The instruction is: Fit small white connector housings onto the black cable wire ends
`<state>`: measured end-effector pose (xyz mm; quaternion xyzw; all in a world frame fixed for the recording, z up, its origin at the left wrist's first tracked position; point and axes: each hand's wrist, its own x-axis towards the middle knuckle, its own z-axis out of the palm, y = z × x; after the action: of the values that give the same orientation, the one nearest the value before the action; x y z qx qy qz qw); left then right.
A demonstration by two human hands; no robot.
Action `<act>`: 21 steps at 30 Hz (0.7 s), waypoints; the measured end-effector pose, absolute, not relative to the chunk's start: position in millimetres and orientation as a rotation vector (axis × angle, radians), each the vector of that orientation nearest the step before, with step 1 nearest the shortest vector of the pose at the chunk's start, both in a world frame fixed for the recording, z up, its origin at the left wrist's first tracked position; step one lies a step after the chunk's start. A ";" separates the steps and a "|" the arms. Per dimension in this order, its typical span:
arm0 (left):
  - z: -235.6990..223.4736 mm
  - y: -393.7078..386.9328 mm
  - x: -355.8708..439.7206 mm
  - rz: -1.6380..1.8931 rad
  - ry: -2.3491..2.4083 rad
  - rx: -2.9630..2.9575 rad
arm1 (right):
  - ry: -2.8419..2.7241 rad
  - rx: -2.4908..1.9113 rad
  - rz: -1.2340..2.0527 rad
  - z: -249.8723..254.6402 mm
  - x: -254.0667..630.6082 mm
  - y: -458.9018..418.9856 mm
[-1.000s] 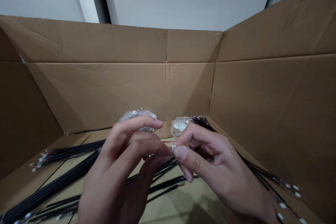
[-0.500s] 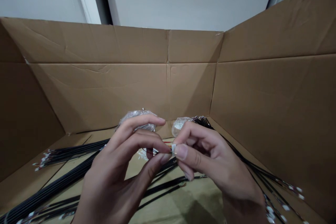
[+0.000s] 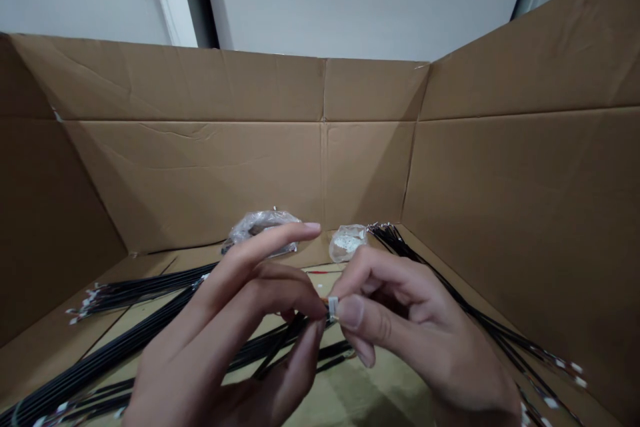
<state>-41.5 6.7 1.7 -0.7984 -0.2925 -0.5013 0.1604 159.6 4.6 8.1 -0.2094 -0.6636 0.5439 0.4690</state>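
Between the fingertips of my right hand, thumb against index finger, is a small white connector. My left hand pinches the thin coloured wires right beside the connector, thumb below and index finger above, with another finger stretched out over the top. A black cable runs down and left from that pinch, partly behind the thumb. The wires enter the connector's left side, or lie against it; the fingers hide how far in they sit.
Tall cardboard walls surround the cardboard work surface. Bundles of black cables with white ends lie at left, and more cables along the right wall. At the back are a clear bag of white parts and another plastic bag.
Both hands have dropped slightly, still pinching the wires and connector. The black cable now shows beneath the left fingers. More of the bag of white parts is visible.
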 end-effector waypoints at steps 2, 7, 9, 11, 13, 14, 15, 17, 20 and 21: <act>2.9 5.6 -45.0 -1.373 -0.788 -2.283 | -1.640 -0.521 1.314 7.3 161.2 2.1; 3.4 4.2 -45.4 -1.352 -0.750 -2.318 | -1.625 -0.502 1.361 5.2 163.4 1.8; 3.8 3.7 -42.5 -1.423 -0.796 -2.329 | -1.631 -0.490 1.388 5.1 162.8 3.9; 5.2 3.9 -39.9 -1.472 -0.820 -2.354 | -1.651 -0.495 1.385 5.4 162.0 6.1; 7.3 4.9 -38.4 -1.470 -0.817 -2.391 | -1.667 -0.514 1.394 6.0 161.6 7.7; 8.2 5.7 -37.9 -1.455 -0.813 -2.403 | -1.681 -0.525 1.400 6.3 161.7 8.4; 8.6 6.6 -37.4 -1.443 -0.817 -2.411 | -1.703 -0.537 1.398 6.6 161.9 9.0; 7.9 8.7 -36.3 -1.443 -0.839 -2.419 | -1.762 -0.547 1.364 6.9 162.9 10.7; 4.0 11.6 -34.8 -1.494 -0.890 -2.418 | -1.805 -0.507 1.330 6.1 165.3 14.3; 2.9 12.5 -34.4 -1.499 -0.886 -2.423 | -1.801 -0.489 1.336 5.7 166.2 15.4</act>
<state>-34.4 12.5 2.9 -0.8095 -0.2959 -0.5009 0.0789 166.2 15.4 5.7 -0.1941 -0.7154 0.5307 0.4110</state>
